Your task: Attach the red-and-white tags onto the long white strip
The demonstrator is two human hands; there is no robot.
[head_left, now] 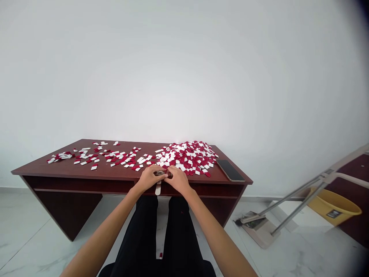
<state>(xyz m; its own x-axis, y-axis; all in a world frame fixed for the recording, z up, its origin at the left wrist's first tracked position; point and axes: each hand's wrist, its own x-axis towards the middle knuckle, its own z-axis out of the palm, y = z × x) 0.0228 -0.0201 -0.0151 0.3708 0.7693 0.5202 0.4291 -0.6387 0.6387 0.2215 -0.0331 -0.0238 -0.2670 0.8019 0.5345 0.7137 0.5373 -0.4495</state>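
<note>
My left hand (150, 177) and my right hand (178, 179) meet at the table's front edge, thumbs and forefingers pinched together. A small dark red piece shows between the fingertips; its exact shape is mostly hidden by them. Just under my left fingers, a pale flat strip (158, 188) with a rounded end juts out over the table edge. Beyond my hands lies a large heap of small red-and-white pieces (187, 156), each with a red end and a white end. More of these pieces are scattered across the table to the left.
The dark red wooden table (66, 173) stands against a white wall. A black-screened phone (230, 170) lies at its right end. On the floor at right are a long-handled dustpan (263, 232) and a yellow bin (334, 206). One red piece (160, 255) lies low between my legs.
</note>
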